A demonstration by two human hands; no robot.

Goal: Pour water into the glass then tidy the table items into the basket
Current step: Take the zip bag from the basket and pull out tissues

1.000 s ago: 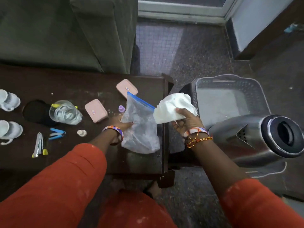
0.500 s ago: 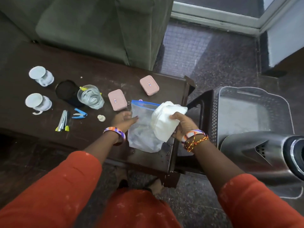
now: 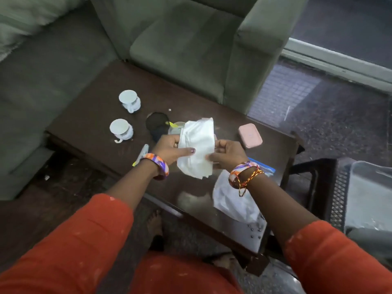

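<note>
My left hand (image 3: 171, 147) and my right hand (image 3: 228, 154) both grip a white folded cloth (image 3: 197, 148), held upright above the dark wooden table (image 3: 89, 124). The clear zip bag (image 3: 235, 200) with a blue seal lies flat on the table under my right forearm. The glass (image 3: 176, 128) is mostly hidden behind the cloth, next to a black round lid (image 3: 157, 122). The grey plastic basket (image 3: 369, 196) stands on a dark stool at the right edge of view.
Two white cups (image 3: 129, 101) (image 3: 121, 129) stand at the table's left. A pink case (image 3: 250, 135) lies at the right. A stapler-like tool (image 3: 142, 153) peeks beside my left wrist. A green sofa (image 3: 191, 39) borders the table's far side.
My left hand let go of the zip bag and took hold of the cloth. The bag now lies on the table. The view swung left, away from the basket.
</note>
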